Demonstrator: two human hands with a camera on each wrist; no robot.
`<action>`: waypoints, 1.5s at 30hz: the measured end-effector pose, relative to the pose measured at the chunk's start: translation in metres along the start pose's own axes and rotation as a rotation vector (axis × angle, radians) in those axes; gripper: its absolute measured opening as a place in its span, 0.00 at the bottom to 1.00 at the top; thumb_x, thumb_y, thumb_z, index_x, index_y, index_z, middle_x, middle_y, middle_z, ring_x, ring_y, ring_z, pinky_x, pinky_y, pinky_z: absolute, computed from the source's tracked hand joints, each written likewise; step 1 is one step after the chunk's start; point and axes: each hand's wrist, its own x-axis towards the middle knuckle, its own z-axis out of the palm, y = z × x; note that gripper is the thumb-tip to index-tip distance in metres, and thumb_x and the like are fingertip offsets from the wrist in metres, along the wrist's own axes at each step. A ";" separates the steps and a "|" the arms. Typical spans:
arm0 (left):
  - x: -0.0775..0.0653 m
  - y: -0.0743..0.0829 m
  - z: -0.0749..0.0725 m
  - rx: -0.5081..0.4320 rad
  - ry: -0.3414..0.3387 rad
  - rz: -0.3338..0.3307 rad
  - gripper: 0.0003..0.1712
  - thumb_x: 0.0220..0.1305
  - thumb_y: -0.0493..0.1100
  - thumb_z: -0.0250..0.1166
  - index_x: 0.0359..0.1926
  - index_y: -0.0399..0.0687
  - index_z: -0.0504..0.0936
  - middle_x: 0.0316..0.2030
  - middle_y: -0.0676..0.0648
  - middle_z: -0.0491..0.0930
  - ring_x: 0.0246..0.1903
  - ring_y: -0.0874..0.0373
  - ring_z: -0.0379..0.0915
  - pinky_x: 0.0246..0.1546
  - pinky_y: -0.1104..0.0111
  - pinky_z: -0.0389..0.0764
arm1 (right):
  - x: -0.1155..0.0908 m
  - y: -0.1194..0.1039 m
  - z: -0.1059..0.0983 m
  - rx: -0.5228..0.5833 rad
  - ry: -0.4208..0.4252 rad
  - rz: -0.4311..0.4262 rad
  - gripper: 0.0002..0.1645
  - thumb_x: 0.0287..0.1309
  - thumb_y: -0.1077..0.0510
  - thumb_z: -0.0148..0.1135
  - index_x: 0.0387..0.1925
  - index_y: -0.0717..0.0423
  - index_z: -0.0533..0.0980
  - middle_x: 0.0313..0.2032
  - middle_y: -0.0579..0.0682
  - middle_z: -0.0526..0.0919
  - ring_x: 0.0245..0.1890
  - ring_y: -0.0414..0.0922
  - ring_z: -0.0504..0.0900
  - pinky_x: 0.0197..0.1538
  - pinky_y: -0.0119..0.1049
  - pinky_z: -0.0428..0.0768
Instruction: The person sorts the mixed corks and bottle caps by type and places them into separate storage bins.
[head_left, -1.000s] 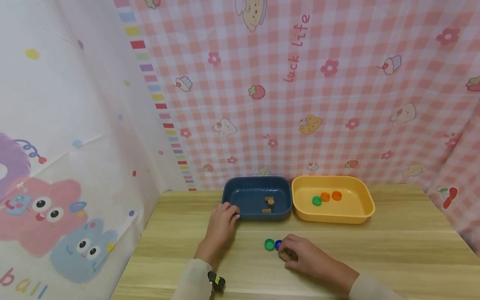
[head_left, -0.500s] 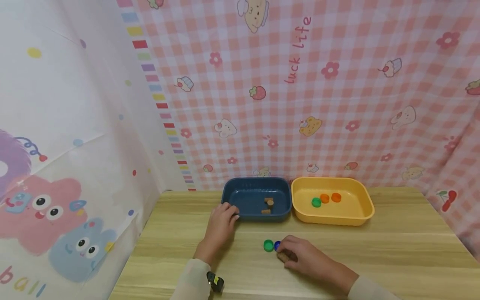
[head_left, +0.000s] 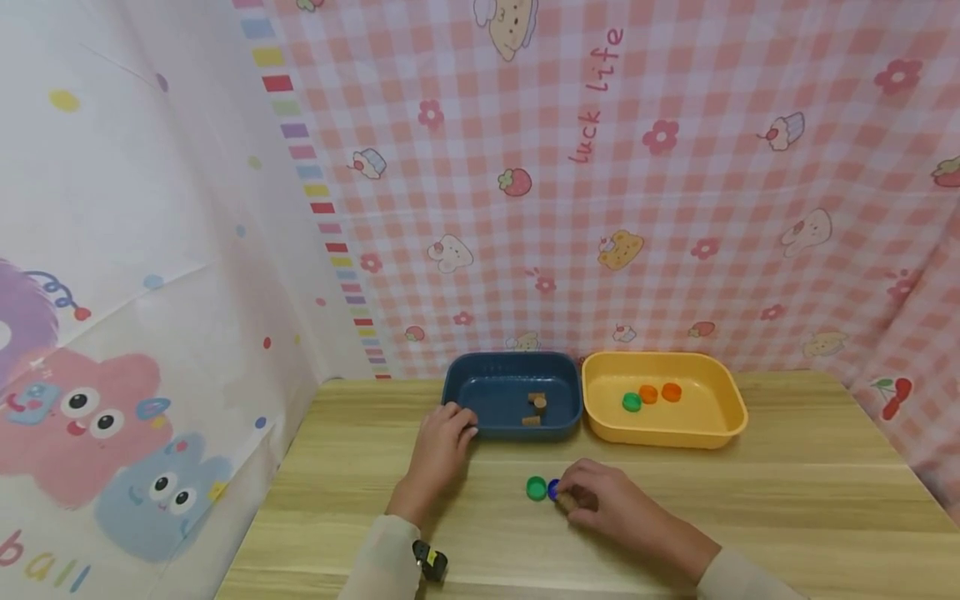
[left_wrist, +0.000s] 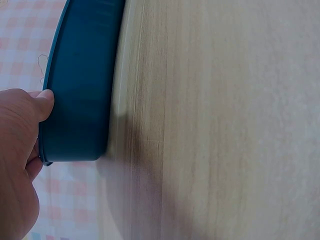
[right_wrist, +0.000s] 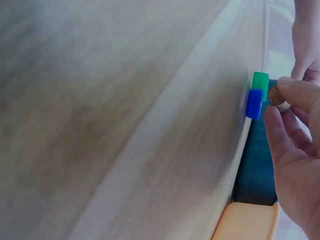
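Observation:
My right hand (head_left: 611, 504) pinches a cork (right_wrist: 275, 95) between thumb and fingers, close over the table. In the head view the fingers hide most of the cork. Just left of that hand lie a blue bottle cap (head_left: 553, 489) and a green bottle cap (head_left: 536, 488), side by side. At the near left corner of the dark blue tray (head_left: 491, 433), my left hand (head_left: 442, 442) grips the rim, its thumb (left_wrist: 46, 102) over the wall in the left wrist view. Several corks (head_left: 532, 421) lie inside this tray, toward its right end.
A yellow tray (head_left: 660, 435) stands against the blue one on the right, holding a green cap (head_left: 632, 402) and two orange caps (head_left: 671, 392). Behind the wooden table (head_left: 817, 467) hangs a pink checked cloth (head_left: 675, 192). A small black device (head_left: 430, 561) sits at the left wrist.
The cork was lying on the table under my right fingers; now it is pinched and raised slightly, the hand a little higher. My left hand has stayed on the tray rim.

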 end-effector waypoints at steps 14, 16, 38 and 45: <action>0.000 0.001 -0.001 0.015 0.011 0.015 0.03 0.60 0.41 0.68 0.35 0.54 0.82 0.31 0.54 0.75 0.33 0.56 0.69 0.38 0.61 0.70 | 0.005 -0.002 -0.014 0.177 0.094 0.098 0.17 0.52 0.61 0.71 0.44 0.45 0.79 0.42 0.40 0.80 0.42 0.40 0.80 0.45 0.27 0.81; 0.000 0.001 -0.001 0.022 0.020 0.021 0.03 0.60 0.41 0.68 0.35 0.54 0.82 0.31 0.54 0.75 0.33 0.57 0.69 0.38 0.61 0.70 | 0.007 -0.002 -0.016 0.187 0.113 0.101 0.18 0.51 0.61 0.71 0.44 0.46 0.79 0.42 0.41 0.80 0.43 0.41 0.81 0.45 0.28 0.81; 0.001 0.001 -0.002 -0.007 -0.010 -0.005 0.02 0.61 0.40 0.67 0.36 0.51 0.82 0.32 0.52 0.76 0.34 0.54 0.70 0.40 0.58 0.71 | 0.041 0.000 -0.049 0.031 0.263 0.060 0.19 0.48 0.59 0.74 0.43 0.43 0.80 0.40 0.40 0.80 0.39 0.39 0.79 0.43 0.29 0.82; 0.001 0.001 -0.002 -0.004 -0.023 -0.020 0.02 0.61 0.41 0.67 0.36 0.51 0.83 0.31 0.53 0.75 0.34 0.55 0.70 0.40 0.59 0.71 | 0.056 -0.004 -0.064 -0.013 0.269 0.074 0.17 0.50 0.59 0.73 0.43 0.45 0.80 0.40 0.43 0.79 0.39 0.40 0.80 0.44 0.32 0.83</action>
